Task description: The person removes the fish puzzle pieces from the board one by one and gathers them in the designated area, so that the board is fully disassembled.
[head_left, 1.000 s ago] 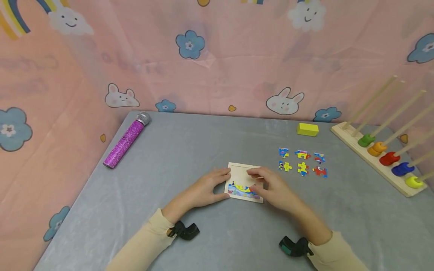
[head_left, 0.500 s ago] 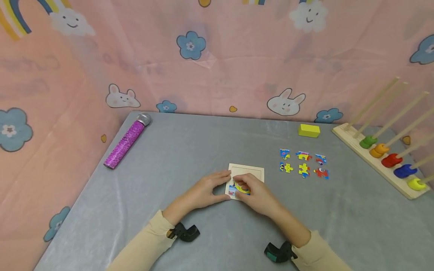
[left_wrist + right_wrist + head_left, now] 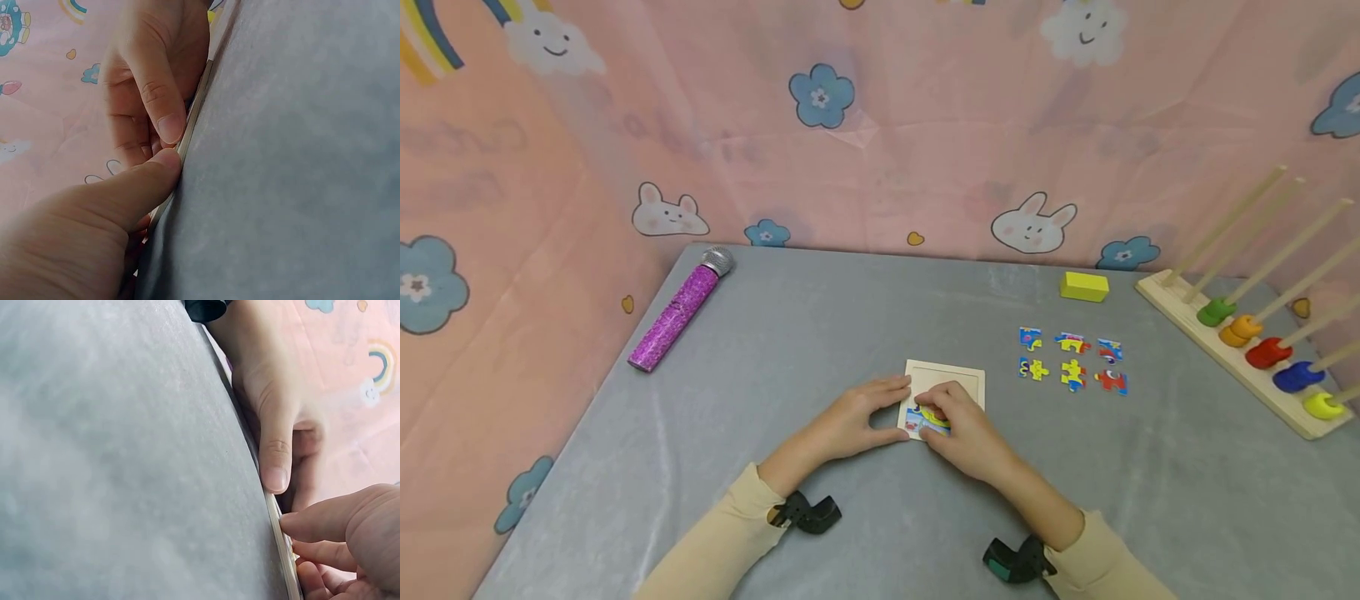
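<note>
In the head view, a shallow square wooden puzzle tray (image 3: 946, 374) lies on the table, with a strip of colourful jigsaw pieces (image 3: 916, 418) along its near side. My left hand (image 3: 857, 421) grips the tray's left edge, thumb at the near corner and fingers farther up. Over the near part of the tray is my right hand (image 3: 964, 429), its fingers bent with their tips at the laid pieces. It covers the right part of the strip, and whether it pinches a piece I cannot tell. In the left wrist view both thumbs come close together at the tray's near edge (image 3: 195, 115).
Several loose jigsaw pieces (image 3: 1072, 377) lie in two rows right of the tray. Behind them sits a yellow block (image 3: 1084, 287). A wooden peg stand (image 3: 1232, 354) with coloured rings is at the right, and a glittery pink microphone (image 3: 679, 313) at the far left.
My right hand has moved left across the tray, from its right side to over the near strip of pieces, and has stayed there since. The left hand keeps its place.
</note>
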`<state>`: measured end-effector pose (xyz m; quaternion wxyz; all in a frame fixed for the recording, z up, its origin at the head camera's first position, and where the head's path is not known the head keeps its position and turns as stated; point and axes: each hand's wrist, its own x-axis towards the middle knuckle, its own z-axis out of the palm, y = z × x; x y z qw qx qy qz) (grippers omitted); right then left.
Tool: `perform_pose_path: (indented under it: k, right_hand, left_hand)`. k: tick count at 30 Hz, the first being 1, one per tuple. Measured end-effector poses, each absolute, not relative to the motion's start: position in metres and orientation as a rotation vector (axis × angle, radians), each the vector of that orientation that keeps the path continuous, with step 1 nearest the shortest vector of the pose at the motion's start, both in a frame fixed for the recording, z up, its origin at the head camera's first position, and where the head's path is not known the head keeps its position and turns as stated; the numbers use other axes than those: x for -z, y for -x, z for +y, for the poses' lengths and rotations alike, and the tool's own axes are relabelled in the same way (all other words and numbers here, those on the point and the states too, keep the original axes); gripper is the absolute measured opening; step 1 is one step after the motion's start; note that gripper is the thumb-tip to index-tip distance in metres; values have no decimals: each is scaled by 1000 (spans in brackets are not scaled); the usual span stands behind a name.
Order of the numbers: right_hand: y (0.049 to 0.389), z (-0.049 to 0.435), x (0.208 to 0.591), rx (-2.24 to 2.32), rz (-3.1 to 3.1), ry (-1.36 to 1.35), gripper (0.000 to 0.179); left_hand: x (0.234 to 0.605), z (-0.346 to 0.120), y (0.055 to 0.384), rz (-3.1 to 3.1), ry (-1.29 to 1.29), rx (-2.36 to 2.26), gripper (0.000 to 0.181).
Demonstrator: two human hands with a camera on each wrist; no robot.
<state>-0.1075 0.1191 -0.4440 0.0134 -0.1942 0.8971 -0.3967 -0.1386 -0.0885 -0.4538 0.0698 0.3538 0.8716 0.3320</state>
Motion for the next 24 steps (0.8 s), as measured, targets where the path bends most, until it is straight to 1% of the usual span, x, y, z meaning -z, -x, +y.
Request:
perform_pose_path:
  k: [9,24]
  right_hand:
    - [107,118,442,1212,2788,548,34]
    - [110,119,444,1318,2685,484,37]
  left_hand:
    - [453,-88,140,2621,-1076,-1005,63]
    - [454,-88,140,2615,-1061,-1017,63]
